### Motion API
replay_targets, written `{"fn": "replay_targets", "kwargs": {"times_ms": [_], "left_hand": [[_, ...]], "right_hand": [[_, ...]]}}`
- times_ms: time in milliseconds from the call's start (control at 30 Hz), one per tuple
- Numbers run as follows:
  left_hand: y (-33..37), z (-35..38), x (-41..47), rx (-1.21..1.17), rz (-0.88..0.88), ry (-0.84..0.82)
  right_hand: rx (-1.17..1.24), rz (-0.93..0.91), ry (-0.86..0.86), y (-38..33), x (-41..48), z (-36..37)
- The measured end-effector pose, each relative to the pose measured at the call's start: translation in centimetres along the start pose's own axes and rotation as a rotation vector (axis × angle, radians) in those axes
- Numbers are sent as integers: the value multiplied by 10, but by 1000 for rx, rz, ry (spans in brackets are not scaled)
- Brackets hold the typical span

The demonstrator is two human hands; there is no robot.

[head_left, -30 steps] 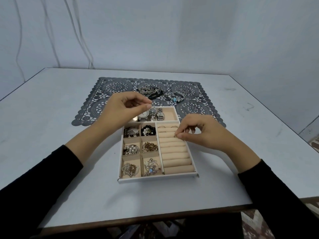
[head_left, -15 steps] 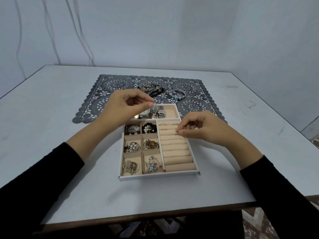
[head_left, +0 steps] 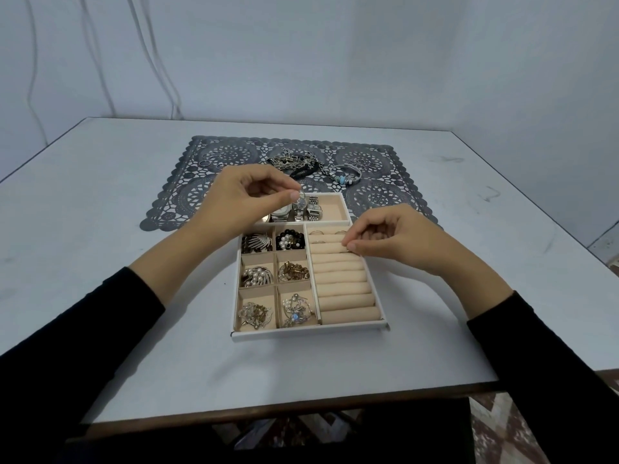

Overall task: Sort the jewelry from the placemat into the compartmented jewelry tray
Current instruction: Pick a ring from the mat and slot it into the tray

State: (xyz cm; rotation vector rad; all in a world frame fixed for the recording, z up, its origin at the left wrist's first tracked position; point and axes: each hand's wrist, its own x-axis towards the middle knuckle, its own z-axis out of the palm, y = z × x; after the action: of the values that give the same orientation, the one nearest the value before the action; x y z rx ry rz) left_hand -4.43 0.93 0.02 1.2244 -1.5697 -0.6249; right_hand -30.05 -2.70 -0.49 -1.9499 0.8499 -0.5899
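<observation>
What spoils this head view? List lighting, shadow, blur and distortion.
Head view: dim, flat, bluish light; soft shadows under both forearms on the table; wide-angle bending bows the table edges; the ring pinched in the left hand and the small pieces on the placemat are too soft to make out; no strong glare.

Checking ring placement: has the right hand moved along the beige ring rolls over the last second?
No clear move. The right hand keeps its fingers pinched at the same upper beige ring rolls of the white compartmented jewelry tray.
</observation>
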Motion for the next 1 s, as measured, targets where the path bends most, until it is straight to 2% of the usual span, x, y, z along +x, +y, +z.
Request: {"fn": "replay_targets", "kwargs": {"times_ms": [833,1000], "left_hand": [[5,1,-4,22,11,-19],[9,4,-6,1,19,-39]], "right_hand": [[-6,7,-9,0,1,-2],[87,5,96,5,2,-6]]}}
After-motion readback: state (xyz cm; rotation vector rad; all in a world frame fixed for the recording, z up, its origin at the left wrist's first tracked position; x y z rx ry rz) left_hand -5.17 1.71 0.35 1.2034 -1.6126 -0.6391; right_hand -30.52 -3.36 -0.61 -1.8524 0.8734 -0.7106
